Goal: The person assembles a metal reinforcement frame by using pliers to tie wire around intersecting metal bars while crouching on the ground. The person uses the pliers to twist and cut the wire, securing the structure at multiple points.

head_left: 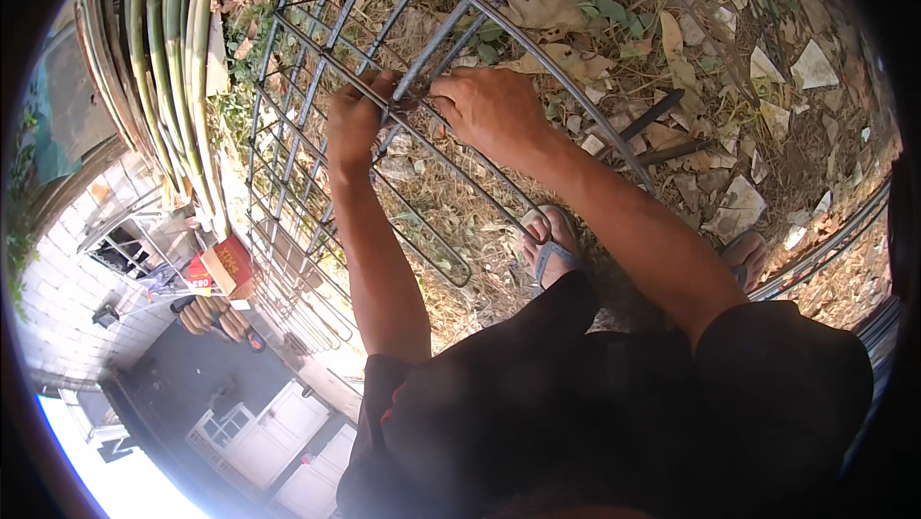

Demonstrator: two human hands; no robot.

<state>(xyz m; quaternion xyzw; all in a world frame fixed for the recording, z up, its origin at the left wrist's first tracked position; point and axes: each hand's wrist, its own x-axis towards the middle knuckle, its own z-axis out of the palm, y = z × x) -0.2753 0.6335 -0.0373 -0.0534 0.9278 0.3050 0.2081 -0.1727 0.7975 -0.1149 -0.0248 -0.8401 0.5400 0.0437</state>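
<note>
A cage of steel reinforcing bars [288, 193] lies on the ground in front of me, with long bars crossed by bent rectangular stirrups. My left hand [357, 121] is closed around a stirrup bar where it meets a long bar. My right hand [489, 106] is just to its right at the same crossing, fingers curled over the joint; whatever it pinches is hidden. A loose bent stirrup [451, 231] hangs below my hands.
Dry leaves and rubble [729, 87] cover the ground. Green bamboo poles [168, 49] lean at upper left. My sandalled feet [549, 250] stand under the cage. A red and orange box [219, 265] lies left. Long bars [825, 241] run along the right.
</note>
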